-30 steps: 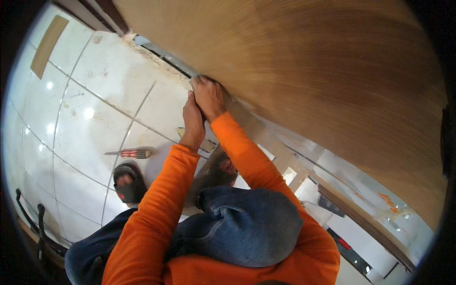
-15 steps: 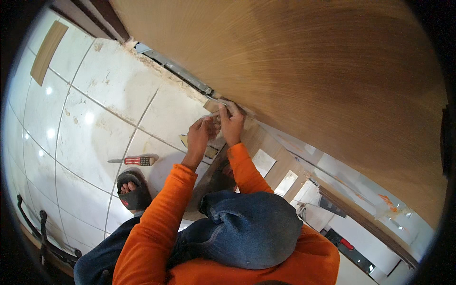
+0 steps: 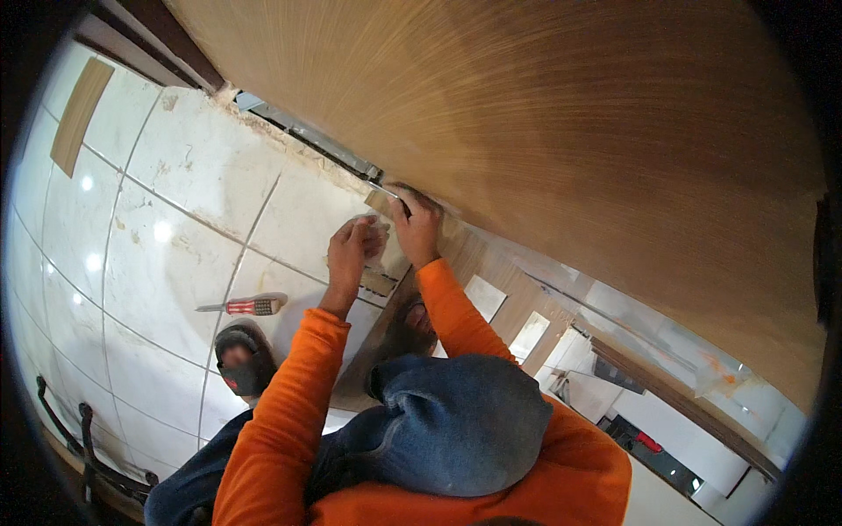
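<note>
My right hand (image 3: pixel 415 226) is closed around a thin tool with a metal shaft (image 3: pixel 382 188). Its tip points left, into the gap along the lower edge of a large wood-grained panel (image 3: pixel 500 96). What kind of tool it is, I cannot make out. Just left of it, over the tiles, is my left hand (image 3: pixel 349 250), its fingers curled together; whatever they may hold is hidden. A small dark and tan piece (image 3: pixel 379 282) lies on the floor below that hand. A red-and-black-handled screwdriver (image 3: pixel 252 306) rests on the tiles farther left.
My foot in a black slipper (image 3: pixel 246 361) stands below the screwdriver. A wooden strip (image 3: pixel 82 116) lies at the far left. Dust and crumbs line the panel's base on the tiled floor (image 3: pixel 167 263). Black curved metal legs (image 3: pixel 86 443) stand at lower left.
The right hand's grip has shifted, and more of the tool's shaft shows along the gap. The left hand has moved slightly apart from the right. The whole view has shifted a little.
</note>
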Tool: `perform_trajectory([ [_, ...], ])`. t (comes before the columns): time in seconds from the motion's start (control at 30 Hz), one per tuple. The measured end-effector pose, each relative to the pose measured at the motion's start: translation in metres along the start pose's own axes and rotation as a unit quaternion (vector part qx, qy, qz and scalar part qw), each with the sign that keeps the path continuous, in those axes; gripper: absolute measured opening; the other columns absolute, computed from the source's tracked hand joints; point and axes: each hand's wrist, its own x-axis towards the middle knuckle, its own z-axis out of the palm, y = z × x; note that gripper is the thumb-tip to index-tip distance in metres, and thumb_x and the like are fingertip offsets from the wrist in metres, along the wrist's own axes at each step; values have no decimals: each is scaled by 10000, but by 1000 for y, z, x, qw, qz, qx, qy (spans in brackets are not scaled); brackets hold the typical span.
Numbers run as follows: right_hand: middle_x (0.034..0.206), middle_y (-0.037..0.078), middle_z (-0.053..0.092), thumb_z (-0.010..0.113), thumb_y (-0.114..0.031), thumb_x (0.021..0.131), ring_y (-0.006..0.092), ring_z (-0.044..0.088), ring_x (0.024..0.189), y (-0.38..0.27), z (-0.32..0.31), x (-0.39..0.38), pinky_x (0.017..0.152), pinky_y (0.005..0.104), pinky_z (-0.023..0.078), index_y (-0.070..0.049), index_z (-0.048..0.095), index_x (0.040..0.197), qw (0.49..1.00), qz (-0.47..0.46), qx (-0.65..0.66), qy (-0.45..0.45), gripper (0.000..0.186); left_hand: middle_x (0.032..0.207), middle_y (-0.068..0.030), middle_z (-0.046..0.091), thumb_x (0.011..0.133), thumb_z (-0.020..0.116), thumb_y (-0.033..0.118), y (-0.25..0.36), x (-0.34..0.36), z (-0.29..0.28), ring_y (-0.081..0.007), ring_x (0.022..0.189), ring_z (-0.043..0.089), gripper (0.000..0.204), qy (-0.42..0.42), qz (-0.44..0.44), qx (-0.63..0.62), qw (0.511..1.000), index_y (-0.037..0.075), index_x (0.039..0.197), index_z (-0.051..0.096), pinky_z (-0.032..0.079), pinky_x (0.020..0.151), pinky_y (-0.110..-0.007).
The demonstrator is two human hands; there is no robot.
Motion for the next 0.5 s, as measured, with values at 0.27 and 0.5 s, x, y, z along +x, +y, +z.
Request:
perform_trajectory([
  [0.27, 971, 181, 708, 615, -200, 944, 379, 675, 903, -27, 7, 14, 794, 430, 530, -38, 692, 1023, 1000, -4, -5, -7, 196, 942, -73, 702, 1049, 488, 286, 3, 5, -6, -154, 804, 667, 366, -6, -5, 13, 1000, -13, 1178, 656, 543, 751, -300],
  [0.5, 912, 181, 702, 629, -215, 929, 394, 665, 847, -27, 11, 15, 738, 441, 520, -43, 693, 964, 998, -10, -49, 39, 187, 937, -72, 701, 1046, 485, 286, 11, 4, -4, -158, 800, 665, 356, -20, 2, 9, 1000, 6, 1181, 658, 540, 749, -302],
])
